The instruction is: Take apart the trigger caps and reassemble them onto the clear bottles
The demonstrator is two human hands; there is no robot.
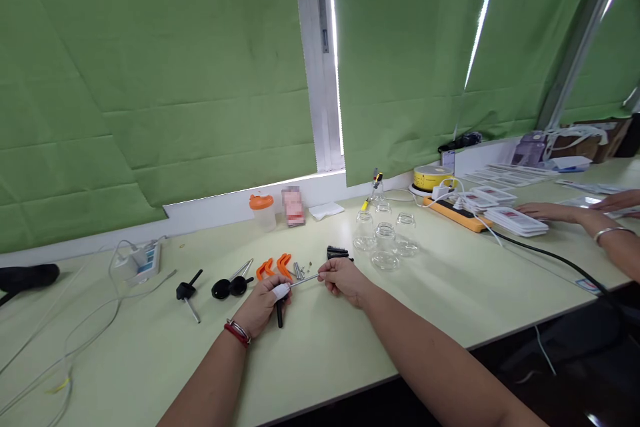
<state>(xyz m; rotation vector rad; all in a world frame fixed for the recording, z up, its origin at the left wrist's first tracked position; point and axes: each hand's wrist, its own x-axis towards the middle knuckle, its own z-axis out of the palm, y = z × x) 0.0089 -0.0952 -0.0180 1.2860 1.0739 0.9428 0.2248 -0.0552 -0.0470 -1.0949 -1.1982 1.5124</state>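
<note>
My left hand, white wrapping on its thumb, closes around a black part that juts out below the fingers. A thin metal rod runs from that grip to my right hand, whose thumb and fingers pinch its far end. Just behind my hands lie orange curved pieces and small metal cylinders. A black comb-like part lies behind my right hand. To the left are round black parts, silver rods and a black piece with a metal shaft.
Several clear glass jars stand right of my hands. An orange-lidded cup is at the back. A white power strip with cables is left; an orange power strip is right. Another person's hands rest near white packs.
</note>
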